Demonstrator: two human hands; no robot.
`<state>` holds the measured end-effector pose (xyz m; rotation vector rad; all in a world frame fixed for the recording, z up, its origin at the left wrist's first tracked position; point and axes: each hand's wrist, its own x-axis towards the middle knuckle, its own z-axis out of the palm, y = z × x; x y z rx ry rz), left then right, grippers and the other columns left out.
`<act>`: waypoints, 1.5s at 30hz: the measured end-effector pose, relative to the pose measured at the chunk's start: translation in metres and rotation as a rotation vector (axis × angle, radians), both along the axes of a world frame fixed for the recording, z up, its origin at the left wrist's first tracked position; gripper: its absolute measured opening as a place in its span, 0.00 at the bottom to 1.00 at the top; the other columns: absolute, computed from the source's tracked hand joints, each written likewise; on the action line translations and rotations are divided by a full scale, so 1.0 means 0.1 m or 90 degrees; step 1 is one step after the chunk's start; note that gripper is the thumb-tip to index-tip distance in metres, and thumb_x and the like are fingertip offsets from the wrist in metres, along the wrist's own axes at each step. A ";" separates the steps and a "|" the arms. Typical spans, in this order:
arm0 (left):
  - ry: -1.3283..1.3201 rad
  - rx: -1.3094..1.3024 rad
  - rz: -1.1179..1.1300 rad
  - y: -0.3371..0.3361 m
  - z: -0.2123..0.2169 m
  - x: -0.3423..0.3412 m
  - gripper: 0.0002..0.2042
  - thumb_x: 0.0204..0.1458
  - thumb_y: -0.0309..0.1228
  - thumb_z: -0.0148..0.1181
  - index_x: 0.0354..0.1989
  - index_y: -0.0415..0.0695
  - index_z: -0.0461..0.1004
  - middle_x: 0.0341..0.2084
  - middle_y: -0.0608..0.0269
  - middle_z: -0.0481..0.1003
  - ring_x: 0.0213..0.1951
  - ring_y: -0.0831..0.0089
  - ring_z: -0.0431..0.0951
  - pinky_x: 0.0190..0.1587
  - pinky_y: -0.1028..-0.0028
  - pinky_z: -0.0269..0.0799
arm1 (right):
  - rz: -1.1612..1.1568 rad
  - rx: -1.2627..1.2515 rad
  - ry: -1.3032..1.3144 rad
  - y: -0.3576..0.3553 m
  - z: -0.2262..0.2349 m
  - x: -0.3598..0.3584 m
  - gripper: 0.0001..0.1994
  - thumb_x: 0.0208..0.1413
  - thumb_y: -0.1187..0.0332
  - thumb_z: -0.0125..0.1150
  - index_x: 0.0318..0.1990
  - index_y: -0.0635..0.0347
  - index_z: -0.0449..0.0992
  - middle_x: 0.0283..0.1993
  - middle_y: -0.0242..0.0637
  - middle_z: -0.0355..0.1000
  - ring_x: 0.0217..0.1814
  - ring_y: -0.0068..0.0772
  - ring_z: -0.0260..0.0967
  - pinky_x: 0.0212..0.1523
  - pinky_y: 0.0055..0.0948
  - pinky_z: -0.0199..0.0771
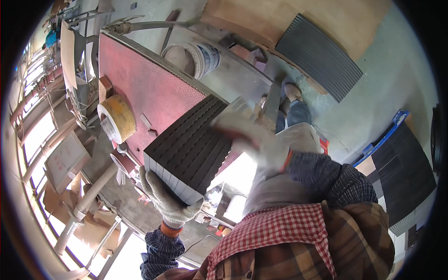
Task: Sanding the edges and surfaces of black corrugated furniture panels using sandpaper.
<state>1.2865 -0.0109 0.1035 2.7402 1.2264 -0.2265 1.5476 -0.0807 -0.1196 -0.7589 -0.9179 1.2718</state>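
Observation:
A block of several black strips (186,140), wavy-edged on top and pale grey at the near end, lies across the corner of a red textured tabletop. My left hand (170,198), in a pale knit glove, cups that pale end, its fingers along one side and the thumb toward the opposite corner. Over the far right part of the strips is my right hand (254,137), gloved too and smeared by motion. A pale blurred shape shows beside its fingers; whether it is held cannot be made out.
On the red tabletop (140,70) stand a large yellow tape roll (120,119) and a small brown block (105,88). Beyond its edge is a white bucket (193,60). Ribbed dark sheets (319,56) lie on cardboard at the upper right; more dark sheets (403,172) sit at the right.

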 end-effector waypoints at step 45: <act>-0.038 -0.002 0.006 -0.03 0.01 0.11 0.70 0.43 0.64 0.78 0.86 0.35 0.44 0.81 0.22 0.45 0.80 0.26 0.53 0.78 0.38 0.57 | 0.106 0.192 -0.190 0.81 0.53 -0.08 0.34 0.74 0.59 0.58 0.84 0.52 0.60 0.85 0.52 0.60 0.91 0.56 0.46 0.90 0.56 0.35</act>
